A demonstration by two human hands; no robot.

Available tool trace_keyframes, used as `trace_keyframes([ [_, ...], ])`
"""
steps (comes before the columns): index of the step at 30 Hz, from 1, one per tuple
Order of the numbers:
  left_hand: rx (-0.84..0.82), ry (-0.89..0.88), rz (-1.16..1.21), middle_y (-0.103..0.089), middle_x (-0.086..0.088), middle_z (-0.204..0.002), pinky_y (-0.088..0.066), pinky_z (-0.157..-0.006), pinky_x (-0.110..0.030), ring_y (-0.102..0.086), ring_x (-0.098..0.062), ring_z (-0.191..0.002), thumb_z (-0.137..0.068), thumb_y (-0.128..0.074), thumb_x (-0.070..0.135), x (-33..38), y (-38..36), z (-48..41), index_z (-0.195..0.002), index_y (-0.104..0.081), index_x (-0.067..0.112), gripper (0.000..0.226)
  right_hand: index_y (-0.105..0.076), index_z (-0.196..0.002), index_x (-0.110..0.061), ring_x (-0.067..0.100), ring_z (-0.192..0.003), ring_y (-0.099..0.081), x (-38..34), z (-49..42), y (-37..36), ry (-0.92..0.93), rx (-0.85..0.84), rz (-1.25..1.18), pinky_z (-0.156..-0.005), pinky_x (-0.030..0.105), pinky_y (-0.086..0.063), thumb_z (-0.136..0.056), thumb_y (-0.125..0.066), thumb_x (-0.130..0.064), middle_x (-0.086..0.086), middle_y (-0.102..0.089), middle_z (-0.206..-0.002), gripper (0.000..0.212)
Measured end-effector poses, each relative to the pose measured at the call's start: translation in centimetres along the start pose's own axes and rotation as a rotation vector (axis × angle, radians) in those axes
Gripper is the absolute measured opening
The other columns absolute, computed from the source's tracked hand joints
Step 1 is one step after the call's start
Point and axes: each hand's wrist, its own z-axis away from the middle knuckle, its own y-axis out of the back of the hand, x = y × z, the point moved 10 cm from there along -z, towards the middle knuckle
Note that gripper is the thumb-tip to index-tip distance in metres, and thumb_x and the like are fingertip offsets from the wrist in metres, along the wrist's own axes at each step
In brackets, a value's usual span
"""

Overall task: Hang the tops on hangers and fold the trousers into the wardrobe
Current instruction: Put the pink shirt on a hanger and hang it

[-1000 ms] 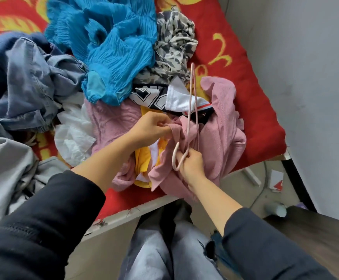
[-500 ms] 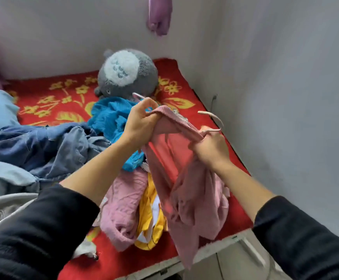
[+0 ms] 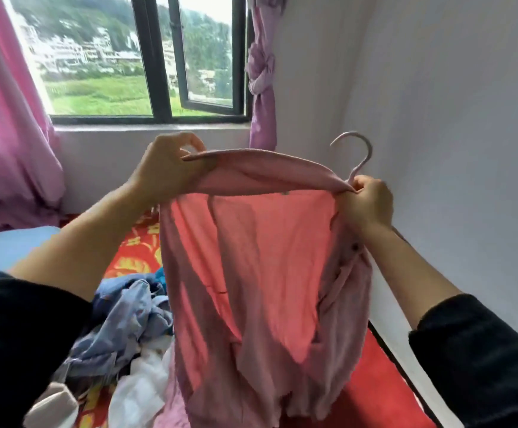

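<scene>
Landmark: we use the window to say where things are
Pink top: we hold it up in the air, right below the window; its top edge is stretched wide between our two hands; the rest hangs down loose
Left hand: below the window's middle; our thumb and curled fingers pinch one end of the top's edge
Right hand: below the window and off to its right; our fingers are curled tight round the other end of the top and the hanger's neck
Hanger: only its pink hook shows, poking up out of our right hand
Blue clothes: in a heap far below the window, on the red bed
Pink curtain: hangs at the window's left side
</scene>
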Motion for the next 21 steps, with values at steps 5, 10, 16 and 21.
trace_keyframes([
  [5,-0.401,0.225,-0.576,-0.062,0.010,-0.055,-0.042,-0.053,-0.022,-0.056,-0.005,-0.054,-0.064,-0.080,0.049,-5.5,-0.1,1.3,-0.068,-0.075,0.027,0.023,-0.072,-0.090,-0.012,0.038,-0.104,-0.057,0.0,-1.9,-0.9,-0.012,-0.085,0.088,-0.084,0.037,-0.047,-0.073,-0.058,-0.027,0.013,-0.070,-0.094,0.026],
  [10,-0.320,0.488,-0.136,-0.060,-0.003,-0.060,-0.047,-0.055,-0.028,-0.050,-0.016,-0.056,-0.082,-0.072,0.034,-11.0,-2.2,6.8,-0.071,-0.064,0.007,0.030,-0.066,-0.077,-0.011,0.031,-0.085,-0.062,5.9,0.3,-6.0,-0.242,-0.348,0.179,-0.068,0.029,-0.042,-0.079,-0.066,-0.017,0.013,-0.062,-0.082,0.007],
  [16,-0.223,0.564,-0.086,-0.072,-0.003,-0.083,-0.056,-0.075,-0.036,-0.060,-0.014,-0.069,-0.085,-0.061,0.028,-11.9,-4.8,7.1,-0.089,-0.071,0.010,0.021,-0.050,-0.060,-0.013,0.014,-0.045,-0.038,6.0,3.0,-9.2,-0.295,-0.579,-0.026,-0.044,0.025,-0.029,-0.071,-0.072,-0.062,-0.001,-0.042,-0.053,0.055],
  [21,-0.258,0.663,-0.126,-0.070,-0.004,-0.080,-0.054,-0.063,-0.027,-0.060,-0.014,-0.062,-0.084,-0.062,0.024,-13.1,-6.0,7.1,-0.087,-0.075,0.012,0.018,-0.038,-0.051,-0.018,0.014,-0.041,-0.033,6.7,3.8,-8.1,-0.204,-0.350,-0.229,-0.044,0.027,-0.027,-0.093,-0.053,-0.046,-0.001,-0.036,-0.046,0.053],
])
